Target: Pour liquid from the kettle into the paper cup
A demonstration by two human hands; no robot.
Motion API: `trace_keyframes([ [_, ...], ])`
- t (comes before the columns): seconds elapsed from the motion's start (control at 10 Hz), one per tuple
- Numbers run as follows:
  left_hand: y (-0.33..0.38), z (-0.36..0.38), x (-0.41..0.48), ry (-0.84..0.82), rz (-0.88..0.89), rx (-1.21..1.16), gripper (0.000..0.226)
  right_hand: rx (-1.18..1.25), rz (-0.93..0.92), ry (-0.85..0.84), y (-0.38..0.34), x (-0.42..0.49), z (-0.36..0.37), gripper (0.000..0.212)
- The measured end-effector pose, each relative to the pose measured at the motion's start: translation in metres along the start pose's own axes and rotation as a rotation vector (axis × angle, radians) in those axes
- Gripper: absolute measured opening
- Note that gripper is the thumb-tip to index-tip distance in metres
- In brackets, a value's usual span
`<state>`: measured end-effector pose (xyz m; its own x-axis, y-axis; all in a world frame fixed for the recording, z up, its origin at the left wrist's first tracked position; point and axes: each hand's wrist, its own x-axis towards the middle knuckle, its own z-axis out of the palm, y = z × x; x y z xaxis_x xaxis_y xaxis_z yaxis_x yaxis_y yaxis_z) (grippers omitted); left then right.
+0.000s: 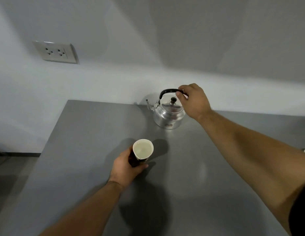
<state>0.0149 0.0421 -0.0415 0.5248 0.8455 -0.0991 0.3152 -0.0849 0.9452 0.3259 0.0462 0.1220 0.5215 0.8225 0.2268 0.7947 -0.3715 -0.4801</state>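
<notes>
Nearest the camera, the left hand (127, 166) is wrapped around the dark-sleeved paper cup with a white rim (143, 149), fingers curled about its lower wall; the cup appears to stand on, or sit just above, the smooth grey tabletop (90, 133), and the grip most likely steadies it so it cannot tip or slide; pale liquid already shows inside, reaching fairly high, so the pouring looks largely done or needs only a top-up.

Farther back and to the right, well apart from the cup, the polished metal kettle with a black knob on its lid (168, 113) stands upright on the tabletop close to the wall; its spout points left, toward the cup's side of the table; the right hand (194, 99) is closed over the right end of the black arched handle (167, 91), pinching it from above, a hold suited to lifting or setting down; which of the two cannot be told.

Beyond, a white double wall socket (56, 52) sits on the pale wall.
</notes>
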Motion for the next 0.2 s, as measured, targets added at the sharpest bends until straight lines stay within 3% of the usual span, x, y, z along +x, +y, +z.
trace_keyframes([
  [0.2, 0.007, -0.014, -0.022, 0.031, -0.016, -0.006, 0.079, 0.072, -0.006, 0.014, 0.005, -0.069, -0.010, 0.030],
])
